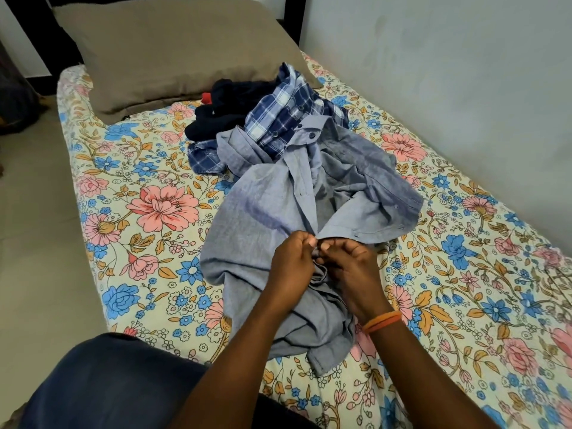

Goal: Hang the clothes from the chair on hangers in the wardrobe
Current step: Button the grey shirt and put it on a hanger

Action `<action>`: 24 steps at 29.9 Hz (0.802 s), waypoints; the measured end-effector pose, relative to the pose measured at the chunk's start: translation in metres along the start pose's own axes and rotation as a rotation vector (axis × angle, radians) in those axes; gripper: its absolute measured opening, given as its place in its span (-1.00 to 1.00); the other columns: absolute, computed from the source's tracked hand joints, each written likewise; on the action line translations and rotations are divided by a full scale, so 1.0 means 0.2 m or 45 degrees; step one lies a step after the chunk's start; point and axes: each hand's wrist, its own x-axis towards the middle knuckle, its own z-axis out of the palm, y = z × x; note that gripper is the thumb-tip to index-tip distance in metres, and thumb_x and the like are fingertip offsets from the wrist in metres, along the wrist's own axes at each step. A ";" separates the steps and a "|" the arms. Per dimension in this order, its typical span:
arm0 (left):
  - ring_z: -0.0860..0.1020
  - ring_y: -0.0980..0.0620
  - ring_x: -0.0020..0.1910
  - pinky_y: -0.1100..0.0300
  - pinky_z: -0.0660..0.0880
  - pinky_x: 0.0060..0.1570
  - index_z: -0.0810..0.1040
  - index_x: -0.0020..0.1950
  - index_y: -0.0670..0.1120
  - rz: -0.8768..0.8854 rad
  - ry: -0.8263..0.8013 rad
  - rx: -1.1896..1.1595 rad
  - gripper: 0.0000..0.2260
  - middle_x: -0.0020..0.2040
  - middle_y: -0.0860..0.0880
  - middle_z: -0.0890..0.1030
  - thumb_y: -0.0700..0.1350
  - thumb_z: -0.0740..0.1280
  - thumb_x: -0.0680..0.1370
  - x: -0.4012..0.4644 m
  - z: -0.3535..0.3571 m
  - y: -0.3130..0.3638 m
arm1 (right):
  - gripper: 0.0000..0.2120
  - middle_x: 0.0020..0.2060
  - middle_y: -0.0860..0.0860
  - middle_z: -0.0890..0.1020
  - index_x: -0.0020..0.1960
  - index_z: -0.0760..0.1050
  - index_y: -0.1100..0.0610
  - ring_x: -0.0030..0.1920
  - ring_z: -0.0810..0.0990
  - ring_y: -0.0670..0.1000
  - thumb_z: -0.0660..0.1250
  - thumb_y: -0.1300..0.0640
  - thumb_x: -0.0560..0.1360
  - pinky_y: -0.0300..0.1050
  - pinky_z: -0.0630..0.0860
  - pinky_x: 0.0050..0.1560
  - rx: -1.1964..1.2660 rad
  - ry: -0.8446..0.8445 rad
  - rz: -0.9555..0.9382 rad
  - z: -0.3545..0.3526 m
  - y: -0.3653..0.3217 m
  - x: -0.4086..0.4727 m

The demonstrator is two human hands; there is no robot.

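Left hand: the left hand (289, 261) reaches in from the lower middle of the frame, knuckles up, its forearm running down to the bottom edge; the fingers are curled and its grip pinches the front edge of the light blue shirt (278, 212) at the centre of the frame.
Right hand: the right hand (349, 267) sits just beside the left, almost touching it, fingers curled in the same way; its grip pinches the same bunched edge of cloth, thumb and fingertips meeting those of the other hand.
Wrist: an orange band (381, 321) circles the right wrist, right of centre and low.
Surroundings: the bed (139, 212) fills most of the frame under a cream sheet printed with pink and blue flowers; a grey-brown pillow (173, 48) lies at the upper left; a pale wall (464, 88) runs along the upper right; beige floor (34, 227) shows down the left edge; a knee in dark blue cloth (102, 382) fills the lower left corner.
In the way: the two hands cover the spot on the shirt that they hold, so what lies between the fingertips cannot be told.
Light blue shirt: spread crumpled on the bed from centre to lower centre, button placket open, small dark buttons showing, collar toward the top.
Other clothes: a blue and white checked shirt (278, 113) lies above, partly under the light blue collar; a dark navy garment (223, 109) with a red patch lies just left of it, touching the pillow's lower edge.
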 end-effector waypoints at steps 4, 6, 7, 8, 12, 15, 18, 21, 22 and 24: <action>0.57 -0.04 -0.13 0.06 0.48 -0.10 0.51 0.01 -0.11 0.059 -0.051 0.168 -0.89 -0.12 -0.06 0.62 -0.16 0.20 0.63 0.00 -0.01 -0.05 | -0.92 -0.25 0.16 0.66 -0.10 0.58 0.22 -0.26 0.61 0.08 0.33 0.30 0.55 -0.04 0.61 -0.25 0.211 0.231 0.063 -0.03 -0.03 0.00; 0.59 -0.05 -0.17 0.06 0.50 -0.14 0.53 0.11 -0.09 0.024 -0.055 0.132 -0.86 -0.19 -0.05 0.62 -0.16 0.23 0.59 0.00 0.00 -0.04 | -0.90 -0.29 0.10 0.63 -0.09 0.54 0.22 -0.32 0.60 0.03 0.34 0.22 0.58 0.01 0.61 -0.25 0.306 0.377 0.043 -0.05 -0.05 0.02; 0.60 -0.02 -0.21 0.08 0.49 -0.18 0.52 0.15 -0.06 0.024 -0.064 0.106 -0.83 -0.24 -0.04 0.61 -0.15 0.25 0.58 0.00 -0.01 -0.04 | -0.88 -0.29 0.10 0.62 -0.08 0.54 0.23 -0.32 0.59 0.02 0.35 0.19 0.58 0.00 0.61 -0.27 0.310 0.415 0.027 -0.05 -0.06 0.03; 0.59 0.02 -0.27 0.11 0.49 -0.21 0.52 0.17 -0.02 0.032 -0.077 0.071 -0.82 -0.29 -0.07 0.61 -0.15 0.27 0.57 0.01 -0.02 -0.02 | -0.87 -0.29 0.09 0.61 -0.09 0.53 0.23 -0.32 0.58 0.01 0.37 0.17 0.58 -0.01 0.61 -0.28 0.295 0.432 0.015 -0.06 -0.07 0.04; 0.51 0.06 -0.48 0.15 0.49 -0.38 0.60 0.07 0.01 -0.098 0.010 -0.234 -0.90 -0.33 -0.09 0.64 -0.10 0.32 0.60 0.11 -0.09 0.08 | -0.86 -0.33 0.06 0.57 -0.10 0.50 0.21 -0.36 0.57 -0.03 0.34 0.17 0.60 -0.06 0.61 -0.35 0.274 0.473 0.027 -0.03 -0.09 0.08; 0.56 -0.01 -0.52 0.11 0.50 -0.44 0.57 -0.04 -0.10 -0.378 0.244 -0.353 -0.83 -0.37 -0.04 0.64 -0.15 0.18 0.61 0.23 -0.10 0.13 | -0.88 -0.31 0.05 0.55 -0.09 0.48 0.17 -0.36 0.56 -0.05 0.29 0.19 0.62 -0.03 0.60 -0.34 0.399 0.554 0.076 -0.02 -0.13 0.13; 0.54 -0.09 -0.52 0.22 0.38 -0.57 0.46 -0.11 -0.18 -0.583 0.396 -0.609 -0.84 -0.47 -0.14 0.60 -0.25 0.10 0.56 0.33 -0.08 0.16 | -0.92 -0.21 0.07 0.58 -0.07 0.50 0.15 -0.25 0.60 0.01 0.30 0.21 0.61 0.01 0.61 -0.25 0.506 0.575 0.158 -0.01 -0.15 0.17; 0.50 0.03 -0.59 0.24 0.30 -0.54 0.47 -0.09 -0.14 -0.619 0.420 -0.761 -0.84 -0.38 -0.17 0.60 -0.28 0.12 0.59 0.38 -0.04 0.19 | -0.90 -0.29 0.02 0.60 -0.13 0.51 0.12 -0.29 0.58 -0.05 0.40 0.20 0.55 -0.10 0.56 -0.29 0.485 0.545 0.189 0.00 -0.16 0.19; 0.50 0.06 -0.58 0.25 0.28 -0.54 0.50 -0.07 -0.12 -0.605 0.410 -0.795 -0.84 -0.42 -0.11 0.58 -0.27 0.15 0.60 0.39 -0.04 0.20 | -0.88 -0.34 0.00 0.60 -0.16 0.51 0.11 -0.33 0.57 -0.07 0.43 0.19 0.52 -0.13 0.51 -0.32 0.456 0.544 0.187 0.00 -0.16 0.20; 0.51 0.06 -0.55 0.28 0.28 -0.56 0.52 -0.04 -0.08 -0.570 0.376 -0.880 -0.85 -0.47 -0.02 0.57 -0.25 0.19 0.61 0.40 -0.02 0.23 | -0.85 -0.39 -0.04 0.58 -0.20 0.52 0.08 -0.38 0.51 -0.10 0.47 0.16 0.49 -0.17 0.41 -0.35 0.401 0.571 0.183 0.01 -0.17 0.22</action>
